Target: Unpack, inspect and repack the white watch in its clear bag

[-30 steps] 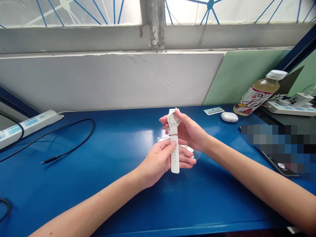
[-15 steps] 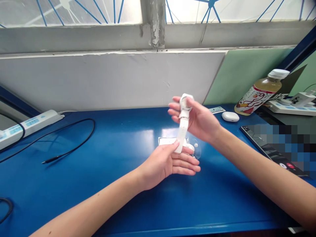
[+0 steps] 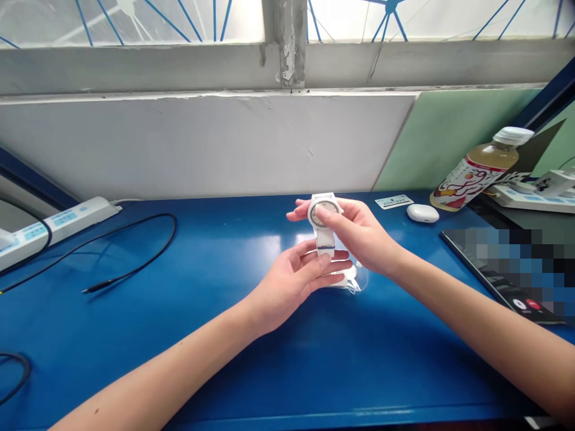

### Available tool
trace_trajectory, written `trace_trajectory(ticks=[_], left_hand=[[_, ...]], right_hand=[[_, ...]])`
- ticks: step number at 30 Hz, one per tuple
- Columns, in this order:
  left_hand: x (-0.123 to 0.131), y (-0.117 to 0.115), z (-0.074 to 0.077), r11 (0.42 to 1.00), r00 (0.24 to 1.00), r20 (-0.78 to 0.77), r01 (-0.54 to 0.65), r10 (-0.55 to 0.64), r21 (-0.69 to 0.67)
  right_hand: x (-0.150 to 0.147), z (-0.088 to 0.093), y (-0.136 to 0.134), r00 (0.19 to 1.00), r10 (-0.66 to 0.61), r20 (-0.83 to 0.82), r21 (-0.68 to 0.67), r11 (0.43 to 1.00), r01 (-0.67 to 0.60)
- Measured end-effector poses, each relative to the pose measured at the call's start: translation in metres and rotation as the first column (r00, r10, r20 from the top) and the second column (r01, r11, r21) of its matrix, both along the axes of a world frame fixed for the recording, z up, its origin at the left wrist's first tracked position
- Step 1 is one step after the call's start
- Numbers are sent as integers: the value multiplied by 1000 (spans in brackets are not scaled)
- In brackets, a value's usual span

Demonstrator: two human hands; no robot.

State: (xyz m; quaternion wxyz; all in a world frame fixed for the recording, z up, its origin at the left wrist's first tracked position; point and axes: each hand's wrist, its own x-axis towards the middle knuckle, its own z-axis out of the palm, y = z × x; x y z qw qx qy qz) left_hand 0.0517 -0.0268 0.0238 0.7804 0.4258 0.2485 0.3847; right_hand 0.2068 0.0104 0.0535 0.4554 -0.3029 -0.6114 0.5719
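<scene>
A white wristwatch [image 3: 324, 205] with a round dial is held up over the blue desk, its strap hanging down. My right hand [image 3: 359, 227] grips the watch head, the thumb across the dial and the fingers behind it. Lower down, my left hand [image 3: 300, 269] pinches the strap between thumb and fingers. Behind the left fingers lies a clear plastic package [image 3: 354, 280] with something white in it, partly hidden by the hand.
To the right are a white earbud case [image 3: 423, 213], a small card [image 3: 394, 202], a tilted drink bottle [image 3: 478, 170] and a phone or tablet [image 3: 498, 287]. On the left, a power strip [image 3: 67, 221] and a black cable [image 3: 130, 278] lie on the desk [image 3: 202, 359].
The watch has come lower and its dial has turned to face me. My right hand has moved down and left, and my left fingers have curled more around the strap.
</scene>
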Motion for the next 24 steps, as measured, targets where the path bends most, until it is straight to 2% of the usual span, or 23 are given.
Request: trace_trajectory(ticks=[2,4,7,11,16,24], left_hand=[[0,-1,0,999,999,-30,-32,33,16],[1,-1,0,998,997,-52,-58,59,28],[0,-1,-1,997,995,-68,-67,69,25],[0,-1,-4,999,994,-105,-40,40,1],[0,-2,-4,999,991,-129,30,-35,-42],[2,-3,-4,997,983,-171,64,-69,-38]], right_hand=[[1,-2,1,995,-70,74,64,996,65],[1,-5,2,994,-82,75,51,996,79],[1,-9,4,1000,9,-14,-48,999,-10],[1,-11,5,979,121,-164,-174,973,-149],[5,-9,8,956,171,-238,-289,927,-238],[7,-7,11,925,206,-320,-429,839,-335]])
